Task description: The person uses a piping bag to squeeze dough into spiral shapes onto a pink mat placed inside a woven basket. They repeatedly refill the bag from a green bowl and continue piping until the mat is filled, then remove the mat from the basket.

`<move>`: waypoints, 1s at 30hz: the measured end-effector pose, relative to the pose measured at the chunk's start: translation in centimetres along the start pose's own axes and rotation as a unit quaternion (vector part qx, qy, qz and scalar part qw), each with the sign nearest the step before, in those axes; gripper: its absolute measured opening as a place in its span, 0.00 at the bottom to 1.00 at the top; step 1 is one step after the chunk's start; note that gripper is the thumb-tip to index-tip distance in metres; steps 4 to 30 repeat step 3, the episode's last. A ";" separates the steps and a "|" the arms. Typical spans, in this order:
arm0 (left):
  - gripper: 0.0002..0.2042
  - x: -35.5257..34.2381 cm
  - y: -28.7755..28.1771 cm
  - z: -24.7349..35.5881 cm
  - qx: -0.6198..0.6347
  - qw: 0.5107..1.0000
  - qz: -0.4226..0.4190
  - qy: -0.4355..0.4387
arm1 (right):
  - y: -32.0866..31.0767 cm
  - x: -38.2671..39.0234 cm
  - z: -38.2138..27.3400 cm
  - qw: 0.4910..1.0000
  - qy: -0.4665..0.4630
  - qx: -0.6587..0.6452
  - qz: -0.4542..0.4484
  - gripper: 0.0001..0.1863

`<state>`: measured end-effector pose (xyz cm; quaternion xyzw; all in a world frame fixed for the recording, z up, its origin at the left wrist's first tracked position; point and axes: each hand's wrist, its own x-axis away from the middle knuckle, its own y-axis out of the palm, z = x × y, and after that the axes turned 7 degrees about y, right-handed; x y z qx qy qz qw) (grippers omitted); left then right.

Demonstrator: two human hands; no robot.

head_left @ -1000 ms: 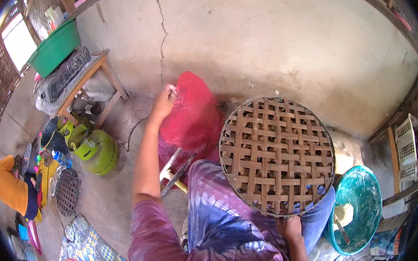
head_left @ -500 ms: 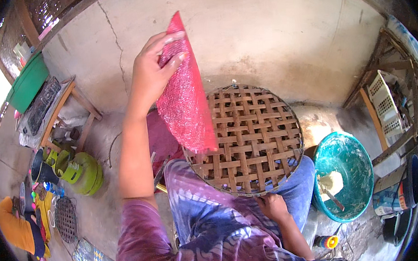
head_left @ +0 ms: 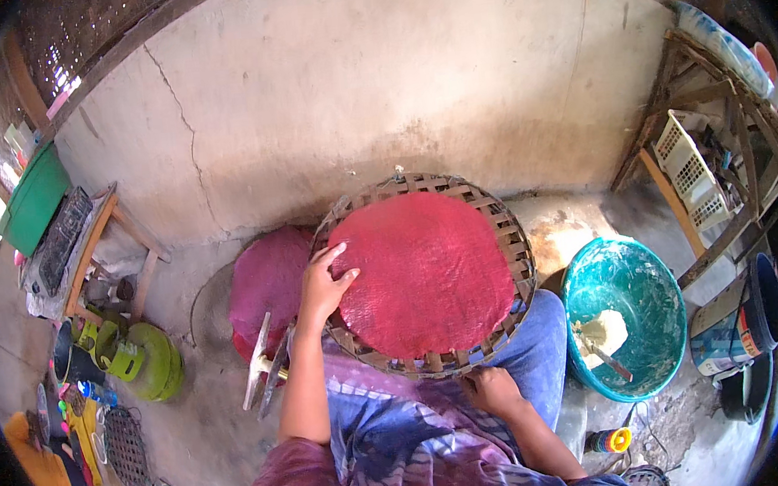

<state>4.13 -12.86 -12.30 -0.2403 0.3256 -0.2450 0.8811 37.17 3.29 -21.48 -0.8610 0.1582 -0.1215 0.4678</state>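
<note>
- So half a second back the red mesh sheet (head_left: 423, 272) was held up on edge in the air; now it's lying flat on the round woven tray (head_left: 514, 238).
- Left hand (head_left: 324, 285) is spread open, palm pressing the sheet's left edge.
- Right hand (head_left: 490, 390) is clenched around the tray's near rim, over the lap.
- More red sheets are stacked in a pile (head_left: 264, 280) just left of the tray.
- A teal basin (head_left: 649, 300) sits on the floor to the right.

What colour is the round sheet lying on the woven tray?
Red-pink, with a fine mesh texture; the round sheet shows best in the head view, under the left hand.
</note>
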 end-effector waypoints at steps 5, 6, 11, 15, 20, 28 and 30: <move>0.25 0.1 0.4 0.9 -0.079 0.996 -0.047 -0.020 | -0.6 0.0 -0.7 1.000 0.020 0.000 -0.008 0.17; 0.25 0.1 0.4 0.9 -0.079 0.996 -0.047 -0.020 | -0.6 0.0 -0.7 1.000 0.020 0.000 -0.008 0.17; 0.25 0.1 0.4 0.9 -0.079 0.996 -0.047 -0.020 | -0.6 0.0 -0.7 1.000 0.020 0.000 -0.008 0.17; 0.25 0.1 0.4 0.9 -0.079 0.996 -0.047 -0.020 | -0.6 0.0 -0.7 1.000 0.020 0.000 -0.008 0.17; 0.25 0.1 0.4 0.9 -0.079 0.996 -0.047 -0.020 | -0.6 0.0 -0.7 1.000 0.020 0.000 -0.008 0.17; 0.25 0.1 0.4 0.9 -0.079 0.996 -0.047 -0.020 | -0.6 0.0 -0.7 1.000 0.020 0.000 -0.008 0.17; 0.25 0.1 0.4 0.9 -0.079 0.996 -0.047 -0.020 | -0.6 0.0 -0.7 1.000 0.020 0.000 -0.008 0.17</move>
